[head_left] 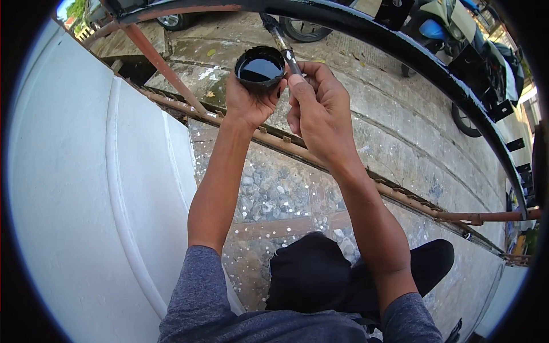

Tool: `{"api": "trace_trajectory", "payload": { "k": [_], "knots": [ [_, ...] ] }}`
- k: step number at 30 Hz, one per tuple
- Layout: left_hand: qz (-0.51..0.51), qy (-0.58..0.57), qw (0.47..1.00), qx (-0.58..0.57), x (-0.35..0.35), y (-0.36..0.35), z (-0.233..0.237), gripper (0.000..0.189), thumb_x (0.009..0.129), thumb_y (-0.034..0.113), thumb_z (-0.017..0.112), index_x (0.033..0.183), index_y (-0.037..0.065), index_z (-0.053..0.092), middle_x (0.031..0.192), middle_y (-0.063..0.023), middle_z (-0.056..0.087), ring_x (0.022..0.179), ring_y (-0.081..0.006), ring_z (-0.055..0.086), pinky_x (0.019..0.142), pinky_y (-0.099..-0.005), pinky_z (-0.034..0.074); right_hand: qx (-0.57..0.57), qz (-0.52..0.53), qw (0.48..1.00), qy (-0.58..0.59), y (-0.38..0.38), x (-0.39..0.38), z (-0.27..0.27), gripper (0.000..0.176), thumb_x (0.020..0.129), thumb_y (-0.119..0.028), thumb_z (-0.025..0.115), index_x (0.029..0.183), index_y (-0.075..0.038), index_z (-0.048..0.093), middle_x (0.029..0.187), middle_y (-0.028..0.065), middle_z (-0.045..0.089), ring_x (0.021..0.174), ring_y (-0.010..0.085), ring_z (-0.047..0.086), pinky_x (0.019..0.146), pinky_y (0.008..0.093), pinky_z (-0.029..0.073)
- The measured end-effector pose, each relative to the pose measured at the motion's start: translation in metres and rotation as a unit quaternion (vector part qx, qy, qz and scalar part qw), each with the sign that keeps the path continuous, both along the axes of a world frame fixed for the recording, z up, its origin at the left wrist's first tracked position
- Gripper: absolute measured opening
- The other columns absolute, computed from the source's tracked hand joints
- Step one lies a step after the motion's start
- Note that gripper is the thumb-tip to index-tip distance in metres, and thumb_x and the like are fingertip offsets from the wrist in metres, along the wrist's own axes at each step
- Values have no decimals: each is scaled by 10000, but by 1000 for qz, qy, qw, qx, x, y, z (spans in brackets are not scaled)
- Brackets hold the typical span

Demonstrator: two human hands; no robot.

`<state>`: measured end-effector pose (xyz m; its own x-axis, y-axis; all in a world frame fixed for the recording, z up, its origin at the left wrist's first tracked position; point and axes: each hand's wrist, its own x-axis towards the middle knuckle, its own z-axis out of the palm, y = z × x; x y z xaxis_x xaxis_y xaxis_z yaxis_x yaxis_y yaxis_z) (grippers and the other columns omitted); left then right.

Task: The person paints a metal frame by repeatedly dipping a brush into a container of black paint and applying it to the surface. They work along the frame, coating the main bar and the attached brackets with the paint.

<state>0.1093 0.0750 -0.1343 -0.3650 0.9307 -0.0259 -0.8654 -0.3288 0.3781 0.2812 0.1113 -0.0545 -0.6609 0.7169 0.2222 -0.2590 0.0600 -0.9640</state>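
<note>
In my left hand (251, 103) rests a small round cup of black paint (260, 67), its dark rim coated and its surface shiny. Close beside it, my right hand (323, 108) grips the handle of a paintbrush (281, 43) between thumb and fingers. The brush points up and away, and its black-coated bristles are just beyond the cup, near the curved metal rail (366, 28). Most of that rail is glossy black, while its left stretch is reddish brown.
A white wall (68, 148) rises on my left. Reddish-brown metal bars (157, 60) and a low rail (412, 203) cross in front of me. Motorcycles (452, 28) stand beyond on the concrete. The pebbled floor (274, 191) beneath me has white paint spots.
</note>
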Motion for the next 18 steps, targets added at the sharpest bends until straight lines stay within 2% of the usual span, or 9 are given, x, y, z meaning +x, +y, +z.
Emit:
{"api": "trace_trajectory", "payload": {
  "k": [1, 2, 8, 11, 13, 15, 18],
  "knots": [
    [6, 15, 1000, -4, 3, 1, 1, 638, 994, 489, 322, 1250, -56, 532, 1170, -273, 625, 1032, -437, 652, 770, -388, 645, 15, -3, 1000, 5, 5, -2, 1, 233, 1024, -141, 492, 1154, 49, 531, 732, -3, 514, 471, 46, 453, 421, 199, 353],
    [-34, -38, 998, 24, 4, 1, 2, 632, 993, 485, 332, 1265, -53, 523, 1170, -280, 622, 1026, -449, 651, 767, -401, 646, 8, -12, 1000, -5, 8, 8, 6, 242, 1022, -147, 496, 1160, 47, 541, 737, -3, 522, 473, 42, 458, 415, 188, 343],
    [-67, -58, 996, 3, 27, 13, 2, 630, 986, 482, 363, 1299, -46, 507, 1182, -281, 614, 1042, -454, 643, 776, -406, 648, -37, -149, 988, 26, 15, 120, -9, 268, 1024, -147, 482, 1218, 31, 528, 753, 2, 539, 461, 45, 473, 396, 167, 329],
    [-101, -49, 993, 21, 41, 23, 5, 590, 988, 425, 385, 1317, -52, 497, 1203, -279, 601, 1056, -434, 641, 798, -409, 641, -94, -104, 990, 34, -5, 131, -11, 274, 1025, -148, 481, 1229, 31, 520, 761, 7, 540, 462, 49, 477, 402, 171, 336],
    [-125, -29, 990, 53, 51, 28, 7, 546, 981, 343, 424, 1324, -77, 485, 1235, -275, 578, 1063, -404, 639, 838, -409, 630, -61, -60, 996, -6, -6, 120, 0, 268, 1028, -148, 485, 1230, 25, 524, 766, 8, 541, 468, 48, 470, 412, 182, 338],
    [-142, -33, 988, 58, 56, 34, 9, 546, 977, 335, 435, 1331, -79, 477, 1267, -273, 560, 1095, -409, 627, 853, -411, 625, -88, -56, 994, 28, 6, 113, 12, 239, 1020, -118, 505, 1174, 64, 516, 750, 11, 529, 494, 35, 456, 424, 188, 359],
    [-162, -38, 983, 71, 60, 39, 18, 565, 966, 335, 462, 1353, -76, 454, 1309, -267, 540, 1138, -417, 606, 882, -426, 613, -81, -98, 991, 36, 24, 145, 13, 229, 1025, -135, 506, 1154, 51, 538, 749, 9, 531, 497, 33, 456, 426, 177, 359]
  ]
}}
